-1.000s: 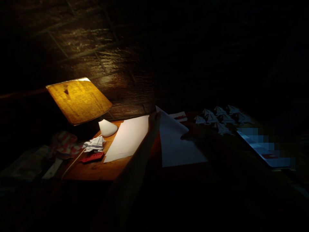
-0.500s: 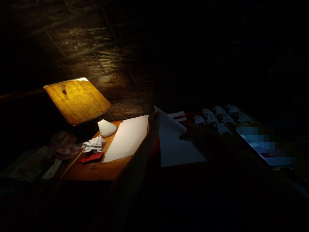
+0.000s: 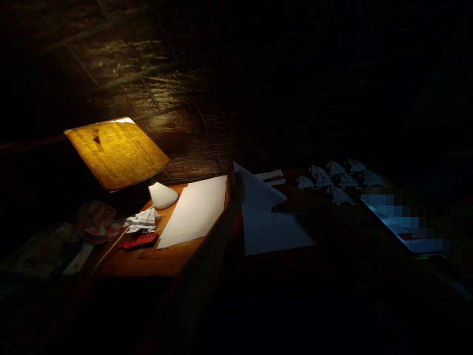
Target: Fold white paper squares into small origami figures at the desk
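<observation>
The white sheet (image 3: 271,222) lies on the wooden table (image 3: 148,259) near its middle, its far left corner raised off the surface. The left hand (image 3: 235,188) has that corner pinched, fingers closed around the edge. The right hand (image 3: 291,203) is a dark shape resting on the sheet's right side, and it is too dim to tell how its fingers are set. This looks like the start of a fold: the corner is up but no crease is pressed. A clean fold would call for bringing the corner across to meet an edge squarely while the rest of the sheet is held flat. Just to the left lies a second plain sheet (image 3: 195,209), apart from the first. Behind is a small card (image 3: 271,177) with a red mark, unreadable. To the right sits a cluster of folded paper figures (image 3: 334,180) and a flat object (image 3: 402,224) whose face is blurred. At far left the lampshade (image 3: 116,153) bears faint printed lines, too small to read, and a red piece (image 3: 140,240) lies beside crumpled striped paper (image 3: 143,220).
</observation>
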Motion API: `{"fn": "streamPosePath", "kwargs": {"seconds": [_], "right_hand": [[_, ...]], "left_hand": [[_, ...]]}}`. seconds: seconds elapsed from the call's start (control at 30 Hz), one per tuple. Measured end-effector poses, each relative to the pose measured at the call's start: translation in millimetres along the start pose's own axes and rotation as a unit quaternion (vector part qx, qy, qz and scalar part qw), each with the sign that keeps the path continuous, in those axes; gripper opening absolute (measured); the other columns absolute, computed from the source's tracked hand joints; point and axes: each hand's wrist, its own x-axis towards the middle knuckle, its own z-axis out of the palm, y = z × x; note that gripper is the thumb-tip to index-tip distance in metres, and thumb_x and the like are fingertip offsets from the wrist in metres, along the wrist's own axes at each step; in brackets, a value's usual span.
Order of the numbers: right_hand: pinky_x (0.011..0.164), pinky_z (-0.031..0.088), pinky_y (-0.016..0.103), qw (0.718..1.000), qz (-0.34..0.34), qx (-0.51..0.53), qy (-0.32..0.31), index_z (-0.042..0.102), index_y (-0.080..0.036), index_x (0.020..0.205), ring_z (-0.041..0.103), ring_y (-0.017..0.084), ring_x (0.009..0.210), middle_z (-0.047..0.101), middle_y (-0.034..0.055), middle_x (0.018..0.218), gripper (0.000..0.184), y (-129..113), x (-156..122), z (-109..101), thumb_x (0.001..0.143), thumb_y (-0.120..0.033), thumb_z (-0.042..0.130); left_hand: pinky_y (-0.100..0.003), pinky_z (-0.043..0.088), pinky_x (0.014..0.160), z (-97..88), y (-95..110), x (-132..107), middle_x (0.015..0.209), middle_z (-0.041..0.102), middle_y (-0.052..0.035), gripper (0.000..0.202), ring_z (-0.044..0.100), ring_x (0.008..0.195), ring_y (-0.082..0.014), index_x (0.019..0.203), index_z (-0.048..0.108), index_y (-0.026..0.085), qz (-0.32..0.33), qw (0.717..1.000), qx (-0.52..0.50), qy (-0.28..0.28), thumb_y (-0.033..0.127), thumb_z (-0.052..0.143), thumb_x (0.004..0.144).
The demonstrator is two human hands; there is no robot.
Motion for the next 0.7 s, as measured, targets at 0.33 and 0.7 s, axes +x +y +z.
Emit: {"fn": "streamPosePath", "kwargs": {"seconds": [0.33,0.7], "right_hand": [[0.085,0.059,0.036,0.997,0.047,-0.061,0.018,0.068,-0.025,0.134,0.073,0.028,0.097,0.077,0.0088,0.115,0.055,-13.9,-5.0,-1.8,0.081,-0.030,0.079],[0.093,0.054,0.040,0.997,0.035,-0.063,0.023,0.064,-0.020,0.139,0.070,0.028,0.101,0.073,0.0123,0.122,0.060,-0.1,-1.8,-0.1,0.082,-0.034,0.078]], "left_hand": [[-0.034,0.048,0.078,-13.5,-17.3,12.2,0.079,0.064,-0.0066,0.039,0.063,0.081,-0.0238,0.101,0.068,0.016,0.117,0.967,0.220,0.054,0.052,0.053,0.099],[-0.035,0.051,0.072,-16.0,-23.0,16.6,0.079,0.065,-0.0064,0.062,0.062,0.077,-0.0229,0.102,0.066,0.017,0.148,0.957,0.245,0.043,0.073,0.039,0.095]]}}
